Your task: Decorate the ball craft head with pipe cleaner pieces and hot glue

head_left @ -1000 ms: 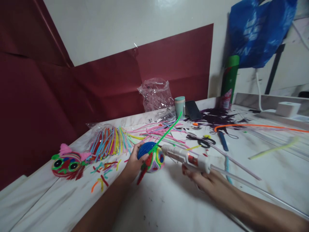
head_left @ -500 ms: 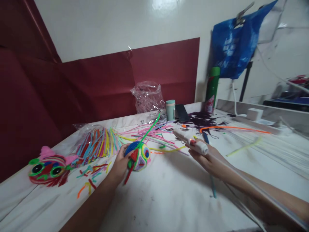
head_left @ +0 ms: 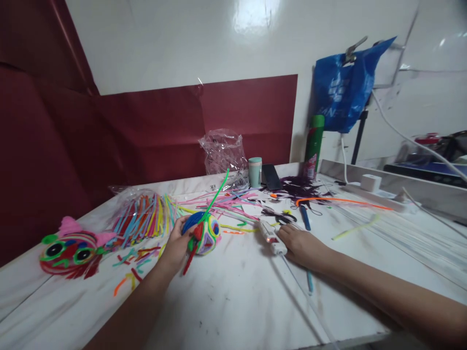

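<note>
My left hand (head_left: 175, 245) is closed round a small ball (head_left: 205, 235) wrapped in coloured pipe cleaners, blue on top, resting on the white table (head_left: 237, 301). A long green pipe cleaner (head_left: 216, 194) sticks up from the ball toward the back. My right hand (head_left: 299, 243) lies low on the table beside a white glue gun (head_left: 270, 236), which rests on the surface with a red light showing. The fingers touch the gun's rear; whether they still grip it is unclear.
A red pipe-cleaner animal face (head_left: 69, 250) lies at the left. A bag of coloured pipe cleaners (head_left: 142, 216), loose strands, black scissors (head_left: 279, 216), a teal cup (head_left: 255, 172), a phone (head_left: 271, 176), a green can (head_left: 313, 146) and a white power strip (head_left: 370, 187) stand further back.
My right hand has carried the glue gun away from the ball and lowered it onto the table. My left hand has kept hold of the ball.
</note>
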`<state>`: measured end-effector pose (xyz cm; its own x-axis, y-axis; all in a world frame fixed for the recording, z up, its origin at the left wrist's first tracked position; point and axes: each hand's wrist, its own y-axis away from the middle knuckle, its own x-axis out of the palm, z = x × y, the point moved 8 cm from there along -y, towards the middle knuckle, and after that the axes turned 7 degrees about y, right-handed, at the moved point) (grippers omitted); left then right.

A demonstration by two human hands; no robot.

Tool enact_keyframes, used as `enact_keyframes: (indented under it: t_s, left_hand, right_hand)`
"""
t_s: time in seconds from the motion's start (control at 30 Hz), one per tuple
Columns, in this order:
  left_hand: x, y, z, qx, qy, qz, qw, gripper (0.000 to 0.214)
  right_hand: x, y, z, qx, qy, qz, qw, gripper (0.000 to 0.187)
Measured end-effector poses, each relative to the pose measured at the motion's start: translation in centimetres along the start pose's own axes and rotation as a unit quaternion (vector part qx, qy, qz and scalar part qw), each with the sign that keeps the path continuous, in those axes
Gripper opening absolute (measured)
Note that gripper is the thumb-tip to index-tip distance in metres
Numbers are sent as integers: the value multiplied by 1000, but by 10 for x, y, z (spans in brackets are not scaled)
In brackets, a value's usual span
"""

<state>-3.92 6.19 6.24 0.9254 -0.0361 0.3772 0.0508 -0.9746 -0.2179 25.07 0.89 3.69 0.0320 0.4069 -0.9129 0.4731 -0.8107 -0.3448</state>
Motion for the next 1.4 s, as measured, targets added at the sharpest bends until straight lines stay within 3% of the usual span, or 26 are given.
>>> enact_keyframes:
  t_s: [0.13, 0.3, 0.37, 0.43, 0.5, 0.57, 0.67, 0.77, 0.93, 1.23, 1.4]
  left_hand:
    - [-3, -2, 2, 9, -13, 6, 1000, 46]
    - [-1, 0, -2, 41, -73, 19, 996, 44]
    - [4, 5, -7, 61, -128, 26, 990, 43]
    - [9, 10, -12, 81, -191, 23, 978, 45]
    - [12, 15, -14, 96, -238, 15, 966, 49]
    - [15, 18, -15, 110, -263, 14, 958, 52]
    - [19, 20, -15, 137, -290, 31, 947, 54]
    - [25, 23, -19, 178, -325, 61, 927, 56]
    - [30, 27, -22, 211, -370, 87, 901, 58]
    - [30, 25, -15, 183, -366, 107, 906, 58]
    - [27, 23, -11, 155, -363, 100, 913, 58]
  right_hand:
    - [-4, -5, -9, -2, -51, 20, 998, 12]
    - [-19, 1, -23, -72, -153, 38, 985, 27]
    - [-33, -2, -29, -65, -164, -2, 984, 21]
    - [-54, -9, -29, -40, -168, -82, 982, 19]
    - [-76, -18, -15, -37, -175, -172, 969, 20]
    - [-93, -29, 14, -76, -183, -231, 952, 18]
    - [-101, -50, 57, -119, -189, -253, 941, 19]
    - [-90, -70, 79, -95, -208, -212, 950, 17]
    - [-68, -84, 78, -13, -277, -143, 950, 5]
    - [-66, -87, 73, 23, -290, -112, 950, 5]
    - [-51, -95, 70, 47, -321, -59, 944, 3]
